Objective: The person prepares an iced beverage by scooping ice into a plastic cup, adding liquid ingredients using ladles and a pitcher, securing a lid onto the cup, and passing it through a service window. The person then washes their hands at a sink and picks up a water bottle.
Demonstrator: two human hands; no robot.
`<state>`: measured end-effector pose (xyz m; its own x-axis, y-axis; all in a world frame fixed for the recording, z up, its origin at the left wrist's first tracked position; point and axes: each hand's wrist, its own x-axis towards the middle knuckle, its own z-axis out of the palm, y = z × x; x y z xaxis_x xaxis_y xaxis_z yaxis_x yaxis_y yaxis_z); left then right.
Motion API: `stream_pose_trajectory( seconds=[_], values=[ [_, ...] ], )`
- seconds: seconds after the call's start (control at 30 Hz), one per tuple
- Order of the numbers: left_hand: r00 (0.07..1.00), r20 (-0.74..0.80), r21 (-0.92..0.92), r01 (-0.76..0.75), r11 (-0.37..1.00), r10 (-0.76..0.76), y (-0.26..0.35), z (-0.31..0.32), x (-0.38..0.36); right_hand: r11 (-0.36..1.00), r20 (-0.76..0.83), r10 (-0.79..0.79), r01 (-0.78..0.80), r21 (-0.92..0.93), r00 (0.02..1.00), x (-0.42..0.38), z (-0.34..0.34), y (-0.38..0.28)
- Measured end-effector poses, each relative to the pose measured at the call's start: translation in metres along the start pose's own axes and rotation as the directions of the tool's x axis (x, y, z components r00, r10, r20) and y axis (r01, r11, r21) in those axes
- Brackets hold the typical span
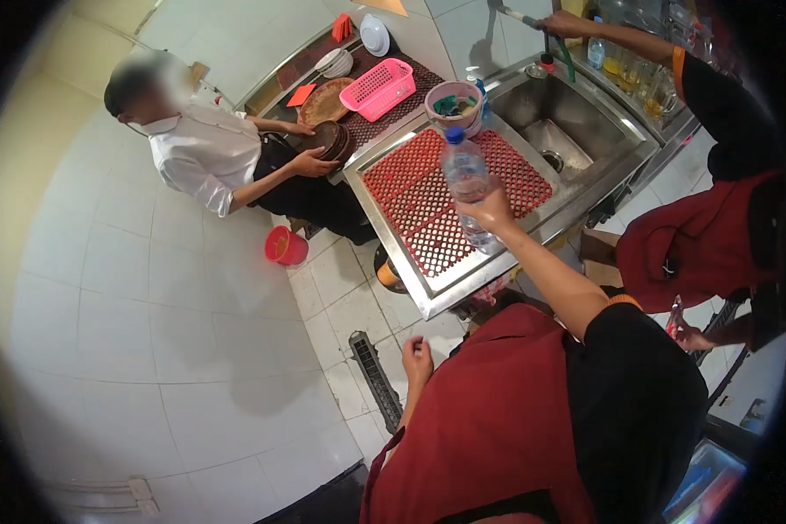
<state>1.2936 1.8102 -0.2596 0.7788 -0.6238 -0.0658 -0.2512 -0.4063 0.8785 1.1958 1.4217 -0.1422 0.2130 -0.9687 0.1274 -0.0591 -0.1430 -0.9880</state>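
A clear plastic bottle [465, 173] with a blue cap is gripped around its lower half by my right hand [491, 210]. It stands out over the red perforated mat [406, 179] on the steel drainboard of the sink, slightly tilted in this view. Liquid shows inside the bottle. My left hand [417, 356] hangs low beside my red apron, above the floor, its fingers curled in and nothing visible in them. Just behind the bottle is a pink tub [454, 101] with sponges or scrubbers inside.
A person in a white shirt [205, 148] holds a stack of brown plates [330, 144] at the left counter, near a pink basket [378, 90]. Another person in a red apron [690, 231] stands right, one hand over the sink basin [550, 144]. A red bucket [286, 246] sits on the floor.
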Motion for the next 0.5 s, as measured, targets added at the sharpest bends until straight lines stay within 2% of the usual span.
stream_pose_trajectory(
  seconds=[0.03, 0.1, 0.13, 0.17, 0.2, 0.27, 0.33, 0.37, 0.43, 0.47, 0.5],
  values=[
    [0.997, 0.051, -0.004, -0.050, 0.999, 0.050, 0.021, 0.010, 0.017, 0.998, 0.041, -0.011, 0.013, -0.056, 0.999, 0.013, 0.009, -0.008],
    [0.955, 0.135, 0.073, -0.276, 0.958, 0.265, 0.078, 0.025, 0.039, 0.994, 0.078, -0.013, 0.021, -0.105, 0.997, 0.033, 0.029, -0.020],
    [0.943, 0.193, -0.015, -0.274, 0.962, 0.271, 0.094, 0.034, 0.048, 0.984, 0.000, -0.072, 0.071, -0.166, 0.997, 0.044, 0.040, -0.027],
    [0.926, 0.219, 0.052, -0.325, 0.944, 0.307, 0.107, 0.040, 0.054, 0.967, -0.074, -0.132, 0.111, -0.229, 0.989, 0.056, 0.050, -0.031],
    [0.907, 0.249, 0.118, -0.377, 0.919, 0.341, 0.118, 0.044, 0.060, 0.970, -0.083, -0.126, 0.105, -0.220, 0.989, 0.072, 0.060, -0.031],
    [0.918, 0.311, 0.134, -0.298, 0.945, 0.246, 0.122, 0.052, 0.066, 0.966, -0.053, -0.148, 0.133, -0.219, 0.988, 0.110, 0.082, -0.023],
    [0.936, 0.336, -0.056, -0.093, 0.994, 0.106, 0.123, 0.058, 0.065, 0.971, -0.033, -0.104, 0.094, -0.219, 0.994, 0.142, 0.096, -0.027],
    [0.938, 0.331, -0.051, -0.089, 0.995, 0.101, 0.118, 0.058, 0.065, 0.963, -0.005, -0.090, 0.086, -0.254, 0.996, 0.155, 0.101, -0.031],
    [0.930, 0.365, -0.059, 0.080, 0.995, -0.053, 0.107, 0.054, 0.063, 0.942, 0.031, -0.093, 0.098, -0.322, 0.995, 0.183, 0.113, -0.032],
    [0.935, 0.348, -0.052, 0.090, 0.995, -0.067, 0.104, 0.050, 0.057, 0.945, 0.050, -0.087, 0.098, -0.312, 0.995, 0.194, 0.120, -0.030],
    [0.933, 0.330, -0.093, 0.182, 0.979, -0.142, 0.107, 0.043, 0.053, 0.948, 0.041, -0.075, 0.084, -0.306, 0.996, 0.206, 0.126, -0.028]
  ],
)
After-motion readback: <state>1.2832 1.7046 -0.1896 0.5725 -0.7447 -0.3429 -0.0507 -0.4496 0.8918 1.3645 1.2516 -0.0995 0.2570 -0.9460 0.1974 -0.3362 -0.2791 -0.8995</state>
